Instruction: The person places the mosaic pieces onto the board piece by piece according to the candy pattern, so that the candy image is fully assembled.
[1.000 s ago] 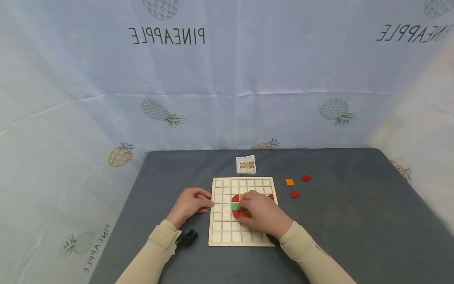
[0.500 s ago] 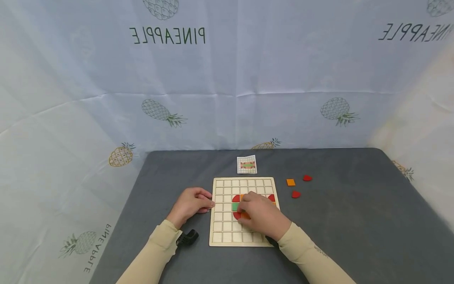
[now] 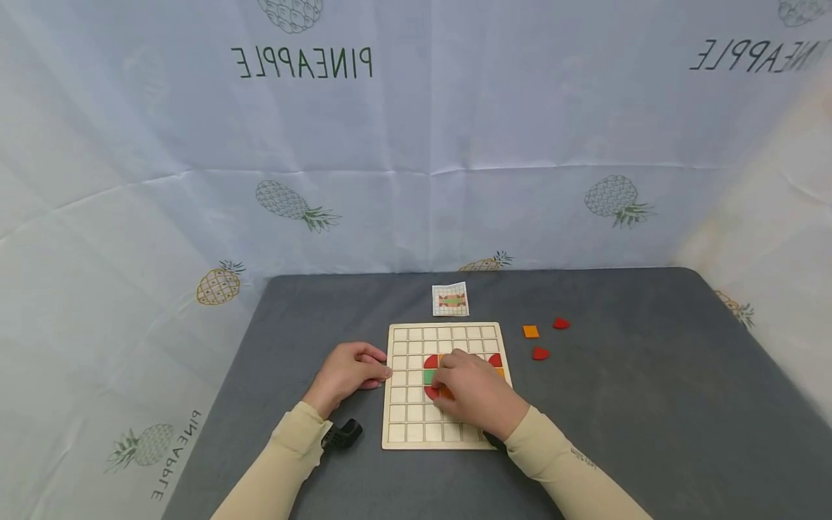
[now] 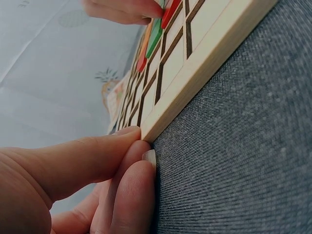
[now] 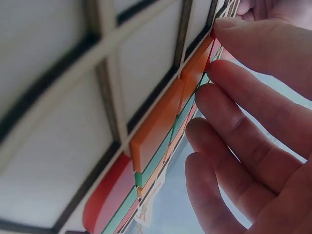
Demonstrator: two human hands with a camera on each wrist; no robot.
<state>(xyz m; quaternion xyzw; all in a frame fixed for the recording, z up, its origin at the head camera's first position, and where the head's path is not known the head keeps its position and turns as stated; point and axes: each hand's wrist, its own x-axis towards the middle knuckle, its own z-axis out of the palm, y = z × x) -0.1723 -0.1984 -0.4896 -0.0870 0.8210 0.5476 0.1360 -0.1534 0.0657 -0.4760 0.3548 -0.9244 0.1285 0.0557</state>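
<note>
A wooden grid board [image 3: 406,415] lies on the table with red, orange and green flat pieces in its cells. My left hand [image 3: 347,374] is at its left edge; in the left wrist view the thumb [image 4: 97,151] and forefinger pinch the frame. Over the middle rows is my right hand [image 3: 481,390], covering part of the pattern. Its thumb and forefinger pinch a red rounded piece [image 3: 432,392] at the pattern's lower left end, beside an orange square [image 3: 446,393]. Above that red piece are a green square [image 3: 428,377] and another red rounded piece [image 3: 431,361].
A small pattern card [image 3: 450,300] lies behind the board. To the right are a loose orange square [image 3: 530,331] and two red pieces, one farther back [image 3: 562,323] and one nearer [image 3: 540,353]. A pineapple-print cloth [image 3: 429,144] hangs behind the grey table [image 3: 637,404].
The right hand shifts very slightly left at the lower left of the pattern. The left hand stays at the board's edge, and the loose pieces stay put.
</note>
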